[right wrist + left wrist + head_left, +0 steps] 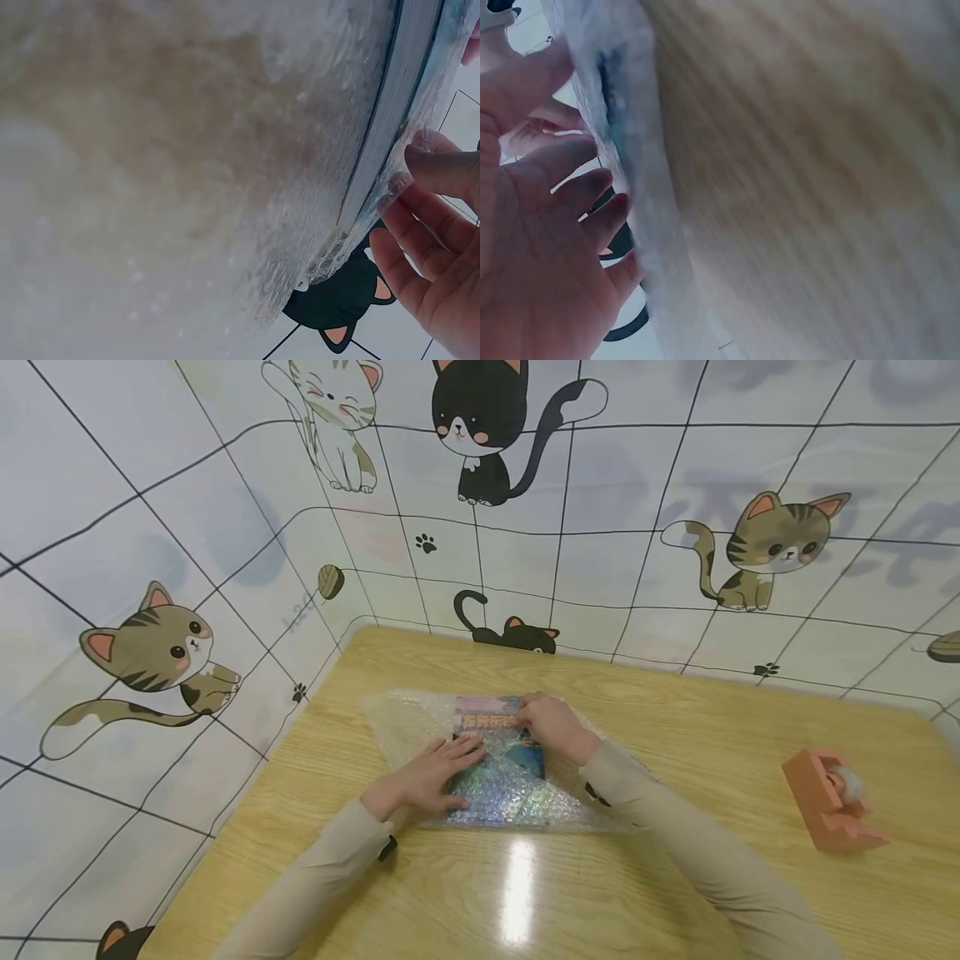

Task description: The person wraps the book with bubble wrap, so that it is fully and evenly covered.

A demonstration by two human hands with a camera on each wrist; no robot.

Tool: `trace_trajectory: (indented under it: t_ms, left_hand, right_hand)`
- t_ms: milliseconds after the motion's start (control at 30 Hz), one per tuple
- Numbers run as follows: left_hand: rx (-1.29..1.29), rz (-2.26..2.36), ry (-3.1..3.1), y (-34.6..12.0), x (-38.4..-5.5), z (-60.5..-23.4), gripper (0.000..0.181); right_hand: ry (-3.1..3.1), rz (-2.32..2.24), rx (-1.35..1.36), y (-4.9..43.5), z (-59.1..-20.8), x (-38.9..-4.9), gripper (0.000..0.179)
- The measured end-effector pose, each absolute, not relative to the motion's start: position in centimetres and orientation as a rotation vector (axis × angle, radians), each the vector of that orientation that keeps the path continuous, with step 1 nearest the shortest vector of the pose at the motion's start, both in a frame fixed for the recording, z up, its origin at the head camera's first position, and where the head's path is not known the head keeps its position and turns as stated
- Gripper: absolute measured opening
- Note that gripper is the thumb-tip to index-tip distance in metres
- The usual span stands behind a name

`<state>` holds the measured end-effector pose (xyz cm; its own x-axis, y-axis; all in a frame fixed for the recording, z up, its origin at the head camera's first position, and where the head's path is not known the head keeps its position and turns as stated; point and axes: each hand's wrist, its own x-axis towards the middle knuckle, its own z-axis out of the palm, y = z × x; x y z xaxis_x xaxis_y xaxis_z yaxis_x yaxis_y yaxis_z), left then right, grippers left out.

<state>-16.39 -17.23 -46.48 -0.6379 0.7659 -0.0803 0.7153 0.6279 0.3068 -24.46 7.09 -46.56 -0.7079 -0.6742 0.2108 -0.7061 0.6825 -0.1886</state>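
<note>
A book [534,762] with a colourful cover lies on a sheet of bubble wrap [408,714], whose lower part is folded up over the cover in a diagonal. My left hand [431,774] rests with spread, straight fingers on the wrapped left side of the book. At the book's upper right, my right hand [557,727] pinches the folded bubble wrap between thumb and fingers. The right wrist view shows the book's page edge [397,105] beside that wrap. In the left wrist view, the left fingers [577,191] lie against the wrap's edge.
An orange tape dispenser [828,802] with a roll of tape stands on the right of the wooden table [712,718]. Behind and to the left, a white gridded covering [615,560] with cartoon cats borders the table.
</note>
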Motion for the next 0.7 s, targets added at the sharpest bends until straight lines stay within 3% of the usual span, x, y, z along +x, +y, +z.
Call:
trace_trajectory:
  t_ms: [367,700]
  left_hand:
    - [1.265,0.402,2.676,-17.1,-17.0,-46.6,0.08]
    - [1.22,0.431,2.639,-17.0,-16.8,-46.2,0.078]
  right_hand:
    - [-2.887,0.596,1.184,8.1,-46.3,-24.1,0.021]
    - [-3.001,0.903,0.868,14.0,-43.5,-20.7,0.042]
